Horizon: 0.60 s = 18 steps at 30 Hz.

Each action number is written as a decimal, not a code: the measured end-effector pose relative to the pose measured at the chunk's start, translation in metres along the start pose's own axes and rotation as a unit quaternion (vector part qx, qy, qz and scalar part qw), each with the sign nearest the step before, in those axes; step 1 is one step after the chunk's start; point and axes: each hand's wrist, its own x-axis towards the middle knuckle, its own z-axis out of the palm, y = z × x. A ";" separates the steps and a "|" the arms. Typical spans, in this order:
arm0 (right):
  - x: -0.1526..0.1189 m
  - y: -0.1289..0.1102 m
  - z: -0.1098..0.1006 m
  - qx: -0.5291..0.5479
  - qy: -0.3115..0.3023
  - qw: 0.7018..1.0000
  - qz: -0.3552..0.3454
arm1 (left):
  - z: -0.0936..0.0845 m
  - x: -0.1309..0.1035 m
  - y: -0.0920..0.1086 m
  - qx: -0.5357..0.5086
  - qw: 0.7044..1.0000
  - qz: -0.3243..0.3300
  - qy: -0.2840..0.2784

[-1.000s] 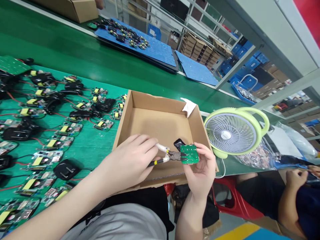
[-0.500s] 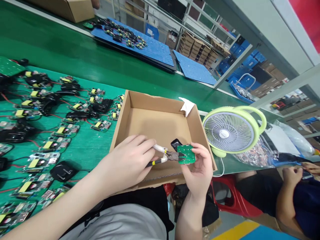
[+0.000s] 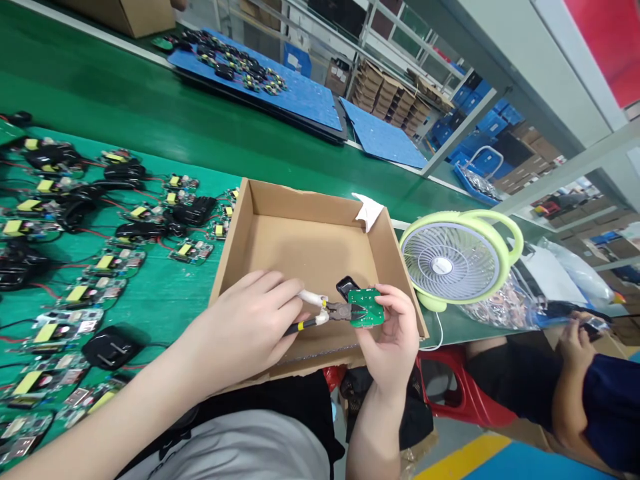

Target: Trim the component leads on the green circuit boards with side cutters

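left hand (image 3: 255,323) squeezes small pliers (image 3: 325,311), tips touching the board | right hand (image 3: 395,340) pinches little green circuit board (image 3: 366,308) by its edges, over the front of the cardboard box (image 3: 320,207) | board looks light, stiff, easy to break; best held by edges | green fan (image 3: 457,257) nearby

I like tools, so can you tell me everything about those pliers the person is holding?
The pliers are small, with dark metal jaws and slim handles, one wrapped in something white, the other black with a yellow band. The left hand grips the handles. They lie roughly level above the near side of the open cardboard box. Their nose meets the edge of a small green circuit board, which the right hand holds up by its fingertips.
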 end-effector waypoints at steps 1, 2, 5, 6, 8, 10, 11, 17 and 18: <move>0.000 0.000 0.000 -0.001 0.000 1.000 0.000 | 0.000 0.000 0.000 0.004 1.000 0.003 -0.002; 0.000 0.000 0.000 -0.002 0.000 1.000 0.000 | 0.000 0.000 0.000 0.009 1.000 0.004 -0.003; 0.000 0.001 0.000 -0.004 0.000 1.000 -0.001 | 0.001 -0.001 0.000 0.017 1.000 0.008 -0.005; 0.000 0.001 0.000 -0.004 0.000 1.000 -0.003 | 0.002 -0.001 0.000 0.017 1.000 0.010 -0.006; 0.000 0.001 0.000 -0.006 0.001 1.000 -0.006 | 0.003 -0.002 0.000 0.015 1.000 0.012 -0.003; 0.000 0.002 -0.001 -0.011 0.000 1.000 -0.008 | 0.004 -0.003 0.000 0.010 1.000 0.013 -0.001; 0.000 0.002 -0.001 -0.013 -0.001 1.000 -0.008 | 0.004 -0.003 0.000 0.008 1.000 0.014 0.000; -0.001 0.000 -0.001 -0.016 0.001 1.000 -0.007 | 0.004 -0.002 -0.001 0.012 1.000 0.020 -0.001; -0.001 0.000 0.000 -0.018 0.003 1.000 -0.007 | 0.004 -0.003 -0.001 0.014 1.000 0.021 -0.001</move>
